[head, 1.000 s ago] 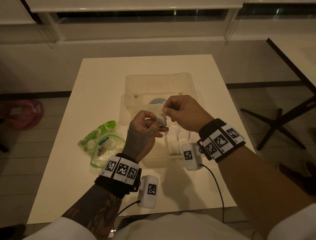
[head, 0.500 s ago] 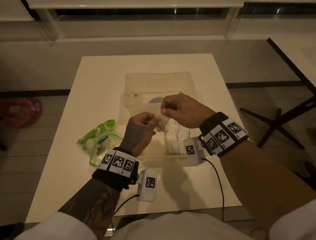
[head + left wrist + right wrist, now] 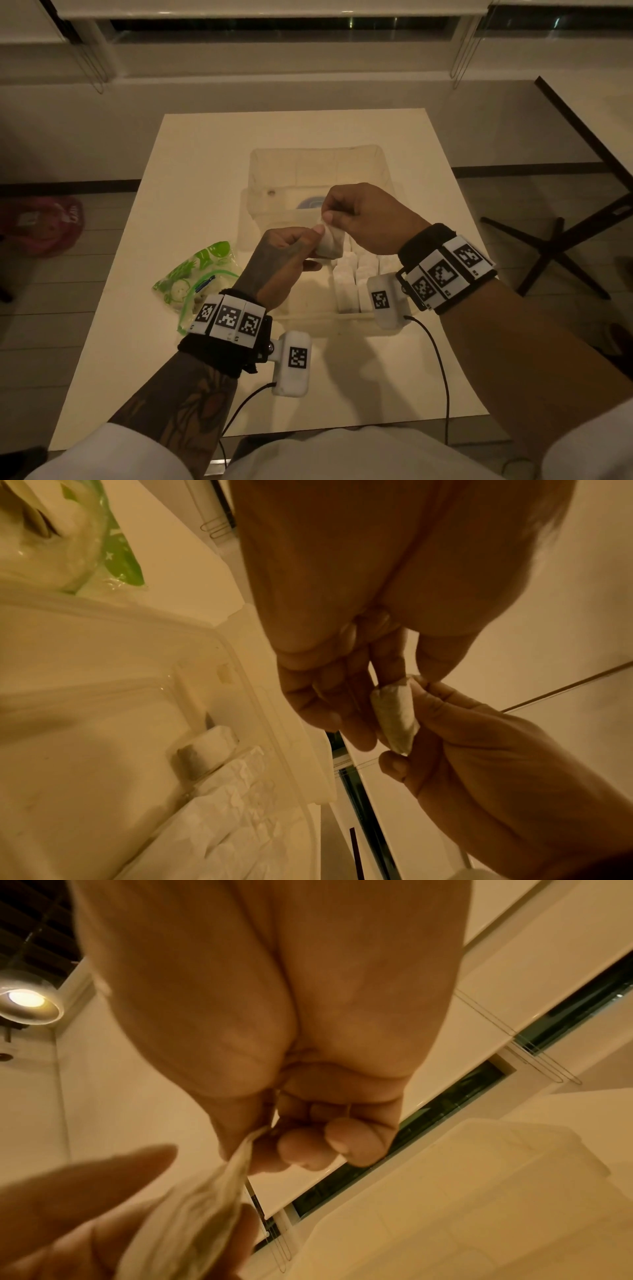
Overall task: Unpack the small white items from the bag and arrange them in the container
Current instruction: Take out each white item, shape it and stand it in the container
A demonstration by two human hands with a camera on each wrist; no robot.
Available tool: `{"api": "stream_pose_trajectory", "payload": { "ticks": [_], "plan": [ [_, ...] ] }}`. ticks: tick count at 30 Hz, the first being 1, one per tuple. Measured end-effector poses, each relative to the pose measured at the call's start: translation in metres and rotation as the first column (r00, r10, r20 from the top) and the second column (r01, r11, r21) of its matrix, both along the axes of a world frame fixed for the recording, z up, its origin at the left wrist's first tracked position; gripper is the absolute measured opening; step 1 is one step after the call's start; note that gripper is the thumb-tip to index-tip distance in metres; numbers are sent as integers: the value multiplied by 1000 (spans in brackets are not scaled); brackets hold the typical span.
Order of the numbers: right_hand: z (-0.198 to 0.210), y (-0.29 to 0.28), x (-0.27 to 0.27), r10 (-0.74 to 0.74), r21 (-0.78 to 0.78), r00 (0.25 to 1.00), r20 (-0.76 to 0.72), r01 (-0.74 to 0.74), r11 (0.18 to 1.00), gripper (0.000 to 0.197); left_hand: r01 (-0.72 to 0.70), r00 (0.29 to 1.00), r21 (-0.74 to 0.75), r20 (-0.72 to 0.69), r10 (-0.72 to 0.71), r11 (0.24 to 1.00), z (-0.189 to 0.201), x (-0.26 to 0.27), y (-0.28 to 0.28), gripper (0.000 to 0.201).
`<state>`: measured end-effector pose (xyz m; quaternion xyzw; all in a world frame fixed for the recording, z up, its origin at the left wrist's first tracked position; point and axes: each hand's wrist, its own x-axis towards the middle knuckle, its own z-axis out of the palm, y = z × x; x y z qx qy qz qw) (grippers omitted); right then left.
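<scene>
Since a second ago, both hands have shifted slightly toward the far side of the clear plastic container (image 3: 318, 161), and the small white item (image 3: 329, 244) between them now hangs lower and more fully in view. The left hand (image 3: 281, 263), fingers curled, pinches the item's lower part between thumb and fingertips; the right hand (image 3: 366, 219), also curled, pinches its upper edge between thumb and forefinger. The left wrist view shows the item (image 3: 395, 718) as a crumpled white wrapper tapering to a point, held above the container's rim (image 3: 274, 710). In the right wrist view, the item's wrapper (image 3: 205, 1199) stretches from the right hand's fingertips (image 3: 301, 1150) down toward the left hand (image 3: 68, 1204). Inside the container, at its near right end, more white items (image 3: 352, 274) stand packed in rows. The green-printed zip bag (image 3: 195, 281) lies on the white table (image 3: 205, 154) just to the left of the container, white items visible inside it. A dark chair base (image 3: 555, 246) stands on the floor well to the right of the container.
</scene>
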<state>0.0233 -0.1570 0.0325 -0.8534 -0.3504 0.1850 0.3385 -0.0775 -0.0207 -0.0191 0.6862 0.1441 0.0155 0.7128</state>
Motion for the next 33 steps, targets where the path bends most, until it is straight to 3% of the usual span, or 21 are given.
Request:
{"api": "stream_pose_trajectory", "payload": {
  "ticks": [5, 10, 15, 20, 27, 33],
  "plan": [
    [-2, -1, 0, -20, 35, 1000, -11, 20, 999, 13, -24, 999, 125, 39, 19, 992, 0, 1, 3, 20],
    [0, 0, 0, 27, 59, 997, -69, -23, 998, 10, 181, 982, -6, -43, -181, 983, 6, -2, 0, 26],
    [0, -1, 0, 16, 28, 996, -87, -14, 1000, 13, 135, 988, -73, -61, -140, 988, 8, -3, -2, 32],
    [2, -3, 2, 33, 29, 996, -84, -30, 999, 14, 227, 967, -74, -101, -234, 971, 5, -6, 1, 25],
    [0, -3, 2, 34, 10, 996, -77, -33, 999, 12, 231, 970, -52, -64, -234, 972, 2, -9, 3, 23],
    [-2, -1, -1, 49, 12, 995, -91, -48, 999, 9, 114, 992, -14, -59, -114, 993, -4, -11, 2, 22]
  ]
}}
